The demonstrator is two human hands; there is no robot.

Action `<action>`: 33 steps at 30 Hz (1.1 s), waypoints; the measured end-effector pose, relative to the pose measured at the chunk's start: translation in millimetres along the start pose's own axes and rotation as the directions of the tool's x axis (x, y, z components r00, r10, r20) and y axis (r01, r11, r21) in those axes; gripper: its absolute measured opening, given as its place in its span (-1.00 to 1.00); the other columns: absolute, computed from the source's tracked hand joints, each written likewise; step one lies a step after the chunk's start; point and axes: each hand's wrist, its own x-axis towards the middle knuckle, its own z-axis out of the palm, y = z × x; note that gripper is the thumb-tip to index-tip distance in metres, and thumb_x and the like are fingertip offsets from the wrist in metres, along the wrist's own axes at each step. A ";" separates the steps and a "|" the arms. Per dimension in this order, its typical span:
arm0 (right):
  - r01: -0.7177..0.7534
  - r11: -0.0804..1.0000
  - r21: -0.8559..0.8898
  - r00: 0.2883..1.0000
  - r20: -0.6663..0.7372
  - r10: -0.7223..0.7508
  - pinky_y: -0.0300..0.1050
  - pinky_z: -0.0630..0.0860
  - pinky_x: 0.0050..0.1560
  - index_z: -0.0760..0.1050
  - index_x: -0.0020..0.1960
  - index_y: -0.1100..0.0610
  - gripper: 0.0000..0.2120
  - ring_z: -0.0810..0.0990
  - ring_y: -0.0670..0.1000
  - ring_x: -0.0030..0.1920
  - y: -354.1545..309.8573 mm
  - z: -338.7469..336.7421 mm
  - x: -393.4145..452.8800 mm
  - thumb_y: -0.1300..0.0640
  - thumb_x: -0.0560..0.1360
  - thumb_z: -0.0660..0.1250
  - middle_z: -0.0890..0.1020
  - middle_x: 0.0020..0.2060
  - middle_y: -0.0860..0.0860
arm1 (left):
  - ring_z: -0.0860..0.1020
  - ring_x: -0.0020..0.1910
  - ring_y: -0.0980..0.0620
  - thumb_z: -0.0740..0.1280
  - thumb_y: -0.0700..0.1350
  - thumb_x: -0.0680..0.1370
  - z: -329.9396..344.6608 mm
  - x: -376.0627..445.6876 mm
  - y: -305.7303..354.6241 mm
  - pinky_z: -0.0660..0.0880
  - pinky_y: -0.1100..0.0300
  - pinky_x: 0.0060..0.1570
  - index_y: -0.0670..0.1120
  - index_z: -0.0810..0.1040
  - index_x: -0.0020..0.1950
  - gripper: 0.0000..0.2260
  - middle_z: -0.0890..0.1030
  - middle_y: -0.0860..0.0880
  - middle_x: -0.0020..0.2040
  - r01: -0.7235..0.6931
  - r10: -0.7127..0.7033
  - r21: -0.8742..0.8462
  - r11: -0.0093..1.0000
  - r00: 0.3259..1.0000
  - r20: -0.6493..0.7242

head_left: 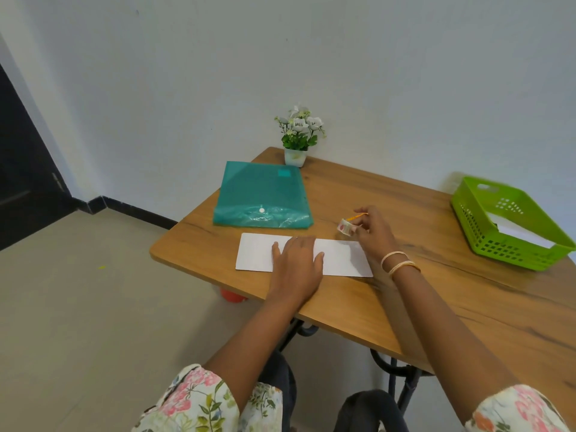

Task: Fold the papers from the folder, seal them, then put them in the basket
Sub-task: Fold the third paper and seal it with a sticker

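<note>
My left hand (296, 260) lies flat, fingers spread, pressing the folded paper (339, 257) on the table (436, 291). My right hand (372, 229) pinches a small tape roll (344, 227) just past the paper. The folder (261, 194) lies behind. The basket (486, 201) sits far right with paper inside.

The person wore short sleeves (199, 397) of white cloth printed with pink flowers and green leaves, ending near the elbows. Both forearms were bare. Thin bangles (397, 260), pale and gold, ringed the right wrist. Dark trousers (371, 410) covered the knees below.
</note>
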 end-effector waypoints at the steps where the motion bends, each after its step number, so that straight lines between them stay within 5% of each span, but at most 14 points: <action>1: -0.003 0.998 0.056 0.998 0.059 0.000 -0.37 0.45 -0.14 0.36 0.24 0.20 -0.69 0.52 0.02 -0.09 -4.5 0.0 -5.4 0.41 0.53 0.21 0.58 -0.12 0.14 | 0.35 0.40 0.00 0.15 0.02 0.63 -1.7 -0.3 0.4 0.06 -0.13 0.46 -0.04 0.34 0.44 -0.62 0.44 -0.03 0.39 -0.002 0.001 -0.055 0.999 1.000 -0.022; 7: 0.054 0.999 -0.002 0.905 0.423 -0.049 -0.06 0.48 0.11 0.30 0.27 0.14 -0.66 0.55 0.02 -0.08 -21.9 -4.0 -19.3 0.40 0.56 0.17 0.59 -0.14 0.11 | 0.26 0.47 0.05 0.17 -0.06 0.64 -8.9 0.0 -3.1 0.01 -0.11 0.50 0.07 0.22 0.50 -0.58 0.34 0.03 0.48 -0.055 0.084 -0.300 0.952 0.993 0.085; 11: 0.086 0.996 -0.008 0.898 0.434 -0.074 -0.05 0.47 0.13 0.31 0.26 0.07 -0.63 0.56 0.02 -0.09 -34.2 -5.0 -23.8 0.41 0.55 0.15 0.60 -0.18 0.06 | 0.44 0.27 0.03 0.22 -0.09 0.62 -11.3 1.6 -5.2 0.21 -0.13 0.40 0.03 0.51 0.26 -0.77 0.56 0.05 0.26 -0.016 0.040 -0.415 0.910 0.998 0.049; 15: 0.106 0.994 -0.012 0.897 0.433 -0.091 -0.08 0.51 0.07 0.34 0.32 0.07 -0.58 0.58 -0.03 -0.11 -39.9 -7.3 -28.0 0.41 0.54 0.14 0.61 -0.17 0.00 | 0.48 0.14 -0.03 0.33 -0.03 0.55 -9.8 1.8 -5.7 0.46 -0.13 0.14 0.11 0.53 0.00 -0.94 0.60 0.08 0.10 -0.003 0.044 -0.478 0.879 0.996 0.074; 19: 0.152 0.988 -0.007 0.959 0.243 -0.146 -0.38 0.48 -0.10 0.46 0.25 0.03 -0.64 0.56 -0.09 -0.05 -42.3 -3.4 -36.8 0.33 0.53 0.26 0.56 0.07 -0.04 | 0.49 0.07 0.06 0.33 -0.01 0.54 -7.2 3.8 -9.4 0.50 -0.01 0.07 0.07 0.54 -0.06 -0.97 0.58 0.10 0.03 -0.032 0.061 -0.530 0.847 0.998 0.036; 22: 0.203 0.979 0.026 0.979 0.017 -0.204 -0.35 0.56 -0.15 0.55 0.09 0.05 -0.76 0.60 -0.17 -0.08 -39.6 4.4 -48.4 0.21 0.44 0.43 0.60 -0.02 -0.08 | 0.50 0.00 0.15 0.34 -0.06 0.54 -7.7 5.0 -10.5 0.50 0.13 0.00 0.02 0.57 -0.06 -0.97 0.59 0.11 -0.03 -0.063 0.056 -0.570 0.820 0.998 -0.029; 26: 0.363 0.926 -0.102 0.921 -0.112 -0.373 -0.29 0.58 -0.11 0.66 -0.05 0.12 -0.79 0.63 -0.14 -0.14 -27.2 17.4 -59.9 0.05 0.37 0.52 0.68 -0.16 -0.07 | 0.51 0.00 0.15 0.36 -0.09 0.54 -9.7 4.9 -11.4 0.44 0.29 -0.02 0.01 0.60 -0.08 -0.97 0.60 0.08 -0.02 -0.053 0.021 -0.592 0.804 0.998 -0.061; 33: 0.468 0.861 -0.200 0.847 -0.176 -0.501 -0.29 0.54 -0.11 0.68 -0.17 0.12 -0.98 0.62 -0.14 -0.19 -29.5 19.6 -62.9 0.19 0.41 0.48 0.70 -0.22 -0.09 | 0.50 -0.01 0.19 0.37 -0.08 0.54 -5.3 6.0 -13.3 0.39 0.41 -0.07 0.01 0.62 -0.06 -0.96 0.61 0.11 -0.03 -0.050 0.012 -0.570 0.820 0.997 -0.071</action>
